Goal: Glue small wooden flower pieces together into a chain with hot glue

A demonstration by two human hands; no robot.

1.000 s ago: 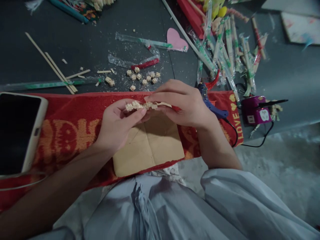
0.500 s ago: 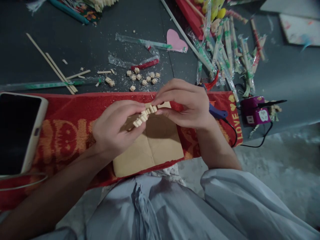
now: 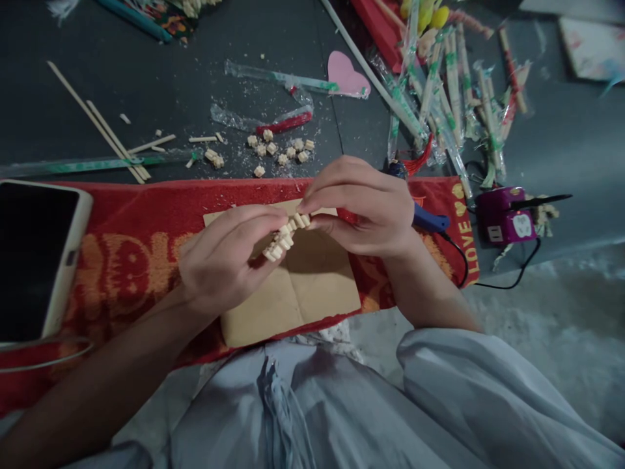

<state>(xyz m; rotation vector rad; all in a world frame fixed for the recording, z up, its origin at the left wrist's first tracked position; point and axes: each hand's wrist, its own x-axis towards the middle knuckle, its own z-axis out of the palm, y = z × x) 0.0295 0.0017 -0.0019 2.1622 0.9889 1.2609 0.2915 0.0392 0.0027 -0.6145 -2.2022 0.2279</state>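
Note:
Between my hands is a knobbly cream-coloured piece built of small stick bundles [image 3: 279,243], tilted with its lower end to the left. My left hand [image 3: 222,257] is closed round its lower left part, fingers on top. With thumb and fingertips, my right hand [image 3: 361,205] pinches the upper right end. Under both hands lies a creased tan sheet of card [image 3: 293,299] on a red towel [image 3: 131,260]. Part of the piece is hidden by my fingers. A blue glue gun [image 3: 430,218] rests just right of my right hand, partly covered by it.
Several small star-shaped bits [image 3: 283,157] lie beyond the towel. Thin sticks [image 3: 92,120] are at the left, above a phone [image 3: 39,254]. A pink heart [image 3: 347,75] and wrapped stick bundles [image 3: 454,85] lie farther back. A purple box [image 3: 505,215] with a cord stands right.
My left hand has rolled over the piece, which has turned from nearly level to slanting down to the left. My right hand keeps its pinch on the other end.

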